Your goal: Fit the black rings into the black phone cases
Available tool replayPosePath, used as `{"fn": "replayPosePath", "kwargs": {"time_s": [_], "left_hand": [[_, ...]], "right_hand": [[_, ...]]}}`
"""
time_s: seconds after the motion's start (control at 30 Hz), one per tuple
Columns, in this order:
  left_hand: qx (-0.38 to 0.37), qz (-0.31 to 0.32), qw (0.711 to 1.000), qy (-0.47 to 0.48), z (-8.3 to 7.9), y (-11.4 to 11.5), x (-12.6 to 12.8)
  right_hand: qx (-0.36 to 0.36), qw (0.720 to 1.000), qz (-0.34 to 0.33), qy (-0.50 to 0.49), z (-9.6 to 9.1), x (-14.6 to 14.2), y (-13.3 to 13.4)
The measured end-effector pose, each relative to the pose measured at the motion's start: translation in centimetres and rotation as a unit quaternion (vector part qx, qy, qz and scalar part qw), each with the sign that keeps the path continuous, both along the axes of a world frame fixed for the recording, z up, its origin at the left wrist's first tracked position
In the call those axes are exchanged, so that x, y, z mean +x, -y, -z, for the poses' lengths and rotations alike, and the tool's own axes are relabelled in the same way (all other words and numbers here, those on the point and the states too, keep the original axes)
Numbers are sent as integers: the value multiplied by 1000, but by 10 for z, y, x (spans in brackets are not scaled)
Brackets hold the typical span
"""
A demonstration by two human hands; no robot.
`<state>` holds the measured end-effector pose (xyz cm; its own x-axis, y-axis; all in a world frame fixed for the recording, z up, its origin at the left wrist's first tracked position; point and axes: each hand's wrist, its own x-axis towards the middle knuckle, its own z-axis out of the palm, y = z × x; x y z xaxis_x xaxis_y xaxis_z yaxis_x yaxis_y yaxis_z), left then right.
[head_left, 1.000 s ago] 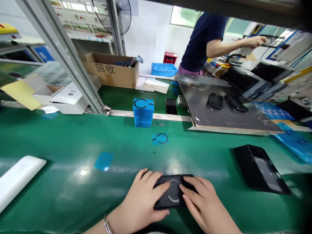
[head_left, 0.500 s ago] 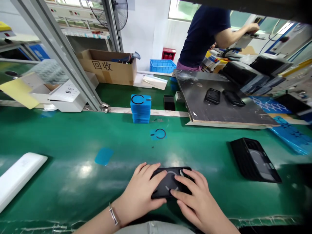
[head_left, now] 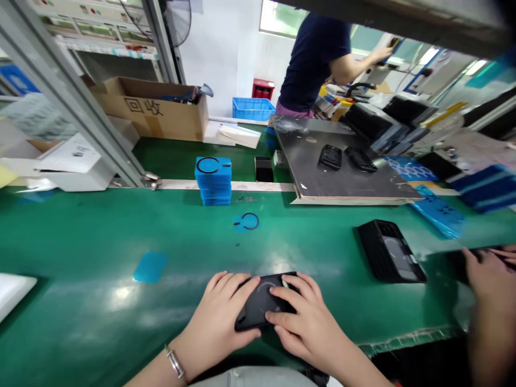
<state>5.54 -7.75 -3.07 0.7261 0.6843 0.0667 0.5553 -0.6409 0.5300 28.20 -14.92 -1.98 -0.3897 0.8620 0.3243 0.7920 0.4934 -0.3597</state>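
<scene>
A black phone case (head_left: 255, 308) with a grey ring mark on its back lies near the front of the green table. My left hand (head_left: 220, 312) grips its left end, fingers over the top edge and thumb along the near edge. At the other end my right hand (head_left: 304, 317) holds the case, its fingertips pressed on the back close to the ring mark. Beyond the hands lies a blue film piece with a dark magnet-style ring (head_left: 250, 221). Behind it rises a stack of blue film pieces (head_left: 213, 185) bearing the same ring. A plain blue film square (head_left: 150, 267) rests to the left.
Stacked black phone cases (head_left: 389, 252) stand to the right. Past them, another person's hand (head_left: 489, 274) is at the right edge. A dark board (head_left: 342, 180) holds two cases; a smartphone (head_left: 264, 169) lies beside it. A metal post (head_left: 80, 91) slants at left. A white object (head_left: 14, 293) lies left.
The view has swung to the right, so things sit further left. Another person's hand has come into view at the right edge. Both my hands still hold the phone case.
</scene>
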Motion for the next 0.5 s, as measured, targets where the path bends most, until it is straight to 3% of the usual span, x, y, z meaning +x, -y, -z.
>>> {"fn": "replayPosePath", "kwargs": {"time_s": [0.1,0.27,0.4,0.5], "left_hand": [[-12,12,1000,-17,-3,0,1],[-6,23,999,-48,-7,4,9],[5,0,997,-73,-10,6,24],[20,3,998,-58,-8,6,21]], "right_hand": [[20,999,-1,-35,5,15,1],[14,971,198,-134,18,58,-15],[43,970,210,-113,-2,81,-55],[45,967,235,-90,-21,99,-108]]}}
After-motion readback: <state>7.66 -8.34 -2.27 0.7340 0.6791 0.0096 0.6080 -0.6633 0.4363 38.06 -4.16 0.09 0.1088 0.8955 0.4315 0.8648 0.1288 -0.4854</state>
